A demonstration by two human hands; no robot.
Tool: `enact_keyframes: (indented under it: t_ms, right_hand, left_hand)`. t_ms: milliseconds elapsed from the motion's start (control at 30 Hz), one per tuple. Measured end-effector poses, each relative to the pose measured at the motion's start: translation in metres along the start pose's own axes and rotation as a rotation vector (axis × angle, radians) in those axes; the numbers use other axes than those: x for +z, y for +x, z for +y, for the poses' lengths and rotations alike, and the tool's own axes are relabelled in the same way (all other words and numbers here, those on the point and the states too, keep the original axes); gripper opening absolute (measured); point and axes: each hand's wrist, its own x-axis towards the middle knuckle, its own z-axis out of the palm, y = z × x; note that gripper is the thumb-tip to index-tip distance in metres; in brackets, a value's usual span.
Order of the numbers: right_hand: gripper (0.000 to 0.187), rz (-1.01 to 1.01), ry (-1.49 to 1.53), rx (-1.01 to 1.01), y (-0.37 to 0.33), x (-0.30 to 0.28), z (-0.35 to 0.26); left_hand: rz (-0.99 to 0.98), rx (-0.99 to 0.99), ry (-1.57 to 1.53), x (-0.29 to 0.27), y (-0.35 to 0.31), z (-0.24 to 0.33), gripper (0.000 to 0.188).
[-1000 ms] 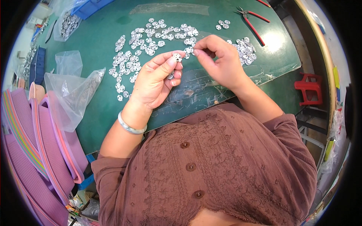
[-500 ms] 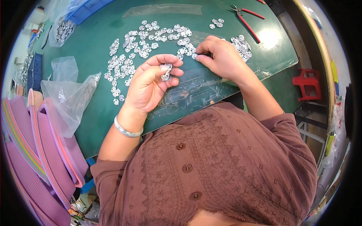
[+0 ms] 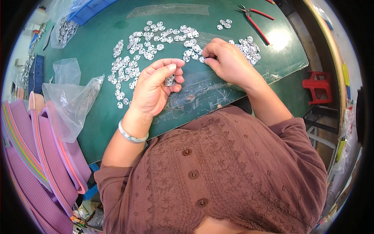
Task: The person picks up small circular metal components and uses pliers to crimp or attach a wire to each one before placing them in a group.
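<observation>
Small round silver openwork metal discs (image 3: 124, 70) lie scattered over the green tabletop in loose clusters. My left hand (image 3: 157, 84) is raised above the table with its fingers curled round several of these discs, partly showing at its palm (image 3: 170, 80). The thumb lies over the curled index finger. My right hand (image 3: 228, 60) is at the tabletop, thumb and index finger pinched at a single disc (image 3: 201, 59) on the near edge of the middle cluster. Its other fingers are folded in and partly hidden.
To the right lie a heap of discs (image 3: 249, 50) and red-handled pliers (image 3: 257, 27). Clear tape (image 3: 202, 87) covers the table's near edge. Plastic bags (image 3: 70, 101) and purple baskets (image 3: 54, 156) stand at left, a blue bin (image 3: 91, 9) behind. A red stool (image 3: 317, 86) is at right.
My left thumb has moved up over the index finger, and the discs in that hand have sunk lower into the curled fingers. The right hand has barely moved.
</observation>
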Motion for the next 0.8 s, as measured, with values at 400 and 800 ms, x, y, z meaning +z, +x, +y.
enact_keyframes:
  t_ms: [400, 800]
  right_hand:
    - [0.009, -0.016, -0.042, 0.059, -0.0054, -0.0054, -0.0017]
    - [0.008, 0.02, -0.236, -0.117, -0.0011, -0.0005, -0.0005]
  left_hand:
    - [0.018, -0.008, 0.046, 0.0004, -0.0003, -0.0005, 0.021]
    - [0.022, -0.014, 0.056, 0.001, -0.0004, -0.0011, 0.019]
